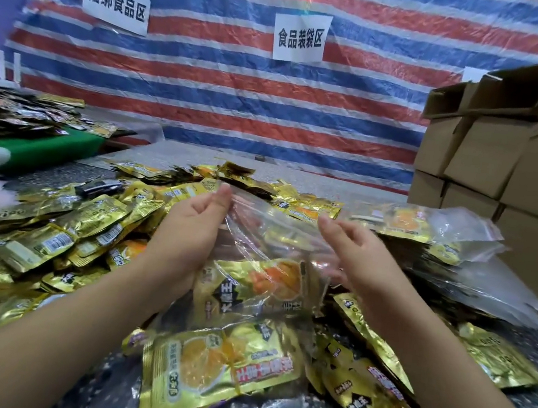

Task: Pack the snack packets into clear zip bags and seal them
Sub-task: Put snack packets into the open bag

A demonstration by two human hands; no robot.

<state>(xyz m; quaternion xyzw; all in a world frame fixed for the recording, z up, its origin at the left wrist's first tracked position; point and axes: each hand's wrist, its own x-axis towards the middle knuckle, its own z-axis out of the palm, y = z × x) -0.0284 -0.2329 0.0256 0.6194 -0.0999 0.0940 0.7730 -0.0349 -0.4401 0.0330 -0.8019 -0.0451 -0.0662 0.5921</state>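
Clear plastic forms the zip bag (276, 239), which is held up between the two hands above a speckled grey table (299, 177). The left hand (188, 223) grips the bag's left top corner, thumb and curled fingers closing on the film. The right hand (354, 254) meets the bag's right edge with fingers loosely curved; whether it pinches the film or only touches it cannot be told. Inside the bag, in its lower part, sits a gold snack packet (248, 291) printed with orange fruit. Just below the bag, nearer the camera, a second gold packet (220, 366) lies flat on the table. To the left of the bag and behind it spreads a heap of loose gold packets (83, 233). To the right of the bag, filled clear bags (435, 237) lie stacked in a pile. Beyond that pile, further right of the bag, stand stacked cardboard boxes (508, 161). Behind the bag hangs a red, white and blue striped tarpaulin (207, 91) bearing two white paper signs (299, 38) with black characters. Far left of the bag, a green cloth (47, 148) carries more packets.
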